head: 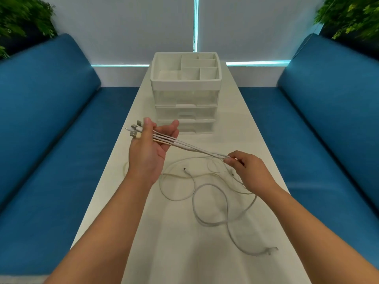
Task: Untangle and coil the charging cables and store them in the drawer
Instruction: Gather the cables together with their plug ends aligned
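- Progress: the charging cables [190, 147] are gathered at one end only; no coil is formed, and nothing is yet showing in the drawer unit [185, 93], whose drawers are all sitting closed. Untangling appears partly done; coiling and storing are still outstanding.
- Left hand [150, 144]: held palm-up, fingers loosely extended, with the plug ends lying across it and sticking out past its left edge. Whether the thumb is clamping them cannot be told.
- Right hand [245, 167]: pinching the bundled strands between fingertips, further along their length.
- Location: the bundle is hanging in the air between both hands, above the white table [174, 242], near the drawer unit's front. The remaining slack is lying in loose, overlapping loops on the table below the right hand.
- Orientation: the held stretch is running upper-left to lower-right, plugs pointing left.
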`<action>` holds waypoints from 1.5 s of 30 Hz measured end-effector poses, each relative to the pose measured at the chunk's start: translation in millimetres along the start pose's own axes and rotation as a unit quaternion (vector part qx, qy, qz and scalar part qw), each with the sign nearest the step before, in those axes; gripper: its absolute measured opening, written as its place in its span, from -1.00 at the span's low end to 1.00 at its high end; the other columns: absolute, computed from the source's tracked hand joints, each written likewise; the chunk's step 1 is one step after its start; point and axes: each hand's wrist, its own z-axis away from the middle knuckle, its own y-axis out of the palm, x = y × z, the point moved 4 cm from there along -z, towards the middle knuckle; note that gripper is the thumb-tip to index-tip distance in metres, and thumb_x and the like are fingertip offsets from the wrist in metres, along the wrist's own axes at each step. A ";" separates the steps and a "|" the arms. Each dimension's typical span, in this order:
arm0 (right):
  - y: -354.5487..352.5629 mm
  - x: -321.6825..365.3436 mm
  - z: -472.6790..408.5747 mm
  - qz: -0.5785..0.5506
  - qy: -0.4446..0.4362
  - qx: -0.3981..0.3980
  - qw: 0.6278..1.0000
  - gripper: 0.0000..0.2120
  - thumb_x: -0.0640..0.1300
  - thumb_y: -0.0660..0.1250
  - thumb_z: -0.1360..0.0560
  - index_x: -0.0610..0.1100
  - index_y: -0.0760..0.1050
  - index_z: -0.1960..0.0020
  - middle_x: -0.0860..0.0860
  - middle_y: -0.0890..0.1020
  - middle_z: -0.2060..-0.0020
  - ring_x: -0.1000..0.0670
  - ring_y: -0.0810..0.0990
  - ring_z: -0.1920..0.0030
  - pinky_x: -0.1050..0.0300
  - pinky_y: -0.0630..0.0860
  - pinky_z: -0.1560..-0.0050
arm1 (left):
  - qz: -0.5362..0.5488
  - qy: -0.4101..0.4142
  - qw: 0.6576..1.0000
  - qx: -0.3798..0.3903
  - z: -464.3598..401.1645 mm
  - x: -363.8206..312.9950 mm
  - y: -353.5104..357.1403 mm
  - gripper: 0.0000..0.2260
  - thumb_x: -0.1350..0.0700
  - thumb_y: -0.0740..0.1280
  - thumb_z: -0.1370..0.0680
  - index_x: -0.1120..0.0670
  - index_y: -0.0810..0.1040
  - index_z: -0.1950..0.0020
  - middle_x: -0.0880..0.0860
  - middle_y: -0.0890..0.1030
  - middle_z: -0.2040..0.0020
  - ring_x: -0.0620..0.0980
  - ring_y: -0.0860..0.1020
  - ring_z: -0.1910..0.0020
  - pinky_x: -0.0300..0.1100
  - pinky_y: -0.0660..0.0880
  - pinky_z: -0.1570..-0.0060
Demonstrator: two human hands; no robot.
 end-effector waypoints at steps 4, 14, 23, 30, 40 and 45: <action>3.9 -9.3 -7.7 0.114 0.073 0.021 0.991 -0.63 0.20 0.12 -0.59 0.00 0.52 0.21 0.08 0.48 0.45 0.05 0.44 0.39 0.12 0.30 0.35 | -0.035 -0.001 0.998 0.057 4.5 4.0 16.6 -0.77 0.03 0.11 -0.68 0.11 0.40 0.07 0.19 0.70 0.21 0.18 0.66 -0.07 -0.02 0.60 -0.09; -2.0 -1.2 -2.4 -0.107 0.041 0.121 0.986 -0.69 -0.02 0.14 -0.62 -0.11 0.52 0.20 0.05 0.39 0.37 0.08 0.31 0.36 0.30 0.30 0.32 | -0.039 0.015 0.999 -0.013 -18.0 -7.7 -9.3 -0.79 0.03 0.08 -0.70 0.14 0.35 0.01 0.23 0.70 0.04 0.15 0.67 -0.06 -0.01 0.59 -0.13; -2.8 -0.9 -18.4 0.122 0.069 -0.062 0.988 -0.69 0.09 0.16 -0.61 -0.13 0.44 0.12 0.02 0.55 0.37 -0.06 0.52 0.33 0.10 0.35 0.38 | -0.071 0.012 0.997 -0.018 -18.6 4.0 -16.6 -0.80 0.03 0.09 -0.69 0.14 0.35 -0.02 0.20 0.70 -0.01 0.15 0.68 -0.04 -0.01 0.63 -0.02; -14.4 14.8 -4.8 0.319 0.007 -0.148 0.936 -0.61 0.20 -0.12 -0.62 -0.05 0.28 0.13 0.06 0.40 0.48 0.02 0.36 0.50 0.15 0.18 0.46 | -0.133 0.009 0.988 -0.074 -24.2 6.6 -33.5 -0.77 0.00 0.11 -0.69 0.12 0.40 0.04 0.19 0.71 0.06 0.11 0.70 0.06 -0.08 0.65 0.14; -7.1 9.8 13.0 0.250 -0.068 -0.044 0.965 -0.51 0.27 -0.03 -0.58 -0.06 0.23 0.34 0.03 0.38 0.53 0.02 0.36 0.46 0.14 0.23 0.42 | -0.113 -0.015 0.987 -0.110 -28.3 10.2 -52.3 -0.78 -0.02 0.15 -0.67 0.12 0.39 0.00 0.15 0.70 0.15 0.10 0.71 0.14 -0.12 0.64 0.21; -7.9 8.4 5.0 0.215 -0.017 -0.041 0.976 -0.50 0.28 -0.02 -0.57 -0.08 0.23 0.34 0.03 0.39 0.51 -0.02 0.38 0.43 0.12 0.24 0.43 | -0.081 -0.014 0.993 -0.082 -26.1 2.5 -41.2 -0.77 -0.01 0.12 -0.68 0.13 0.40 0.01 0.14 0.72 0.13 0.11 0.70 0.08 -0.07 0.65 0.09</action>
